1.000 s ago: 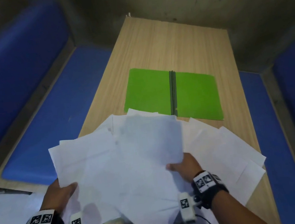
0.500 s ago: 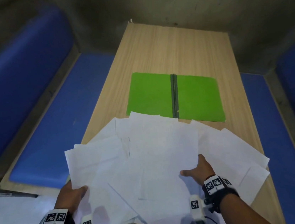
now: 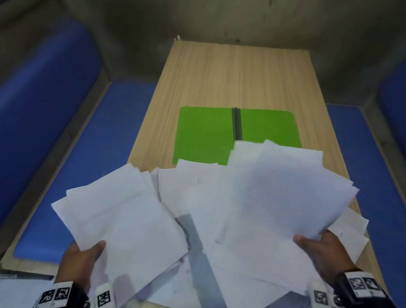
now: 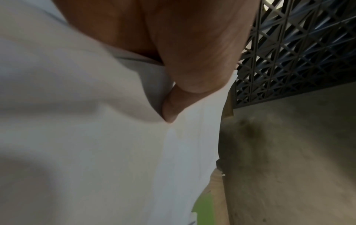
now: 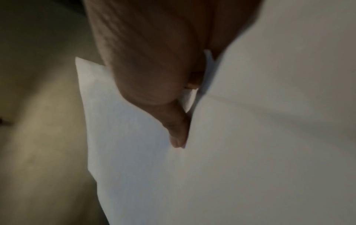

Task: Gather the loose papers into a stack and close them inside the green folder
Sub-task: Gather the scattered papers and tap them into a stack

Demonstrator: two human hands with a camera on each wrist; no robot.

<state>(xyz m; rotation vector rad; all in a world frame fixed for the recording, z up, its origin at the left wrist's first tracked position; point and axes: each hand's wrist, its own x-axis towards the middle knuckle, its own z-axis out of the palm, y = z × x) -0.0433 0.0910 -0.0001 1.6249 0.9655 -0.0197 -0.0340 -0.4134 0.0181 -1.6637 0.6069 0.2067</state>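
While the folder (image 3: 219, 131) lies open and flat on the table (image 3: 238, 72), the left hand (image 3: 82, 260) and right hand (image 3: 321, 249) each pinch a fanned sheaf of papers (image 3: 266, 197), thumb on top, just above the near end.

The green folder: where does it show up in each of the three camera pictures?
Head: green folder lies open mid-table, beyond the papers.
Left wrist: only a green sliver at the bottom edge, beside the papers.
Right wrist: not in it.
Shared landmark: the white papers, held in every view.
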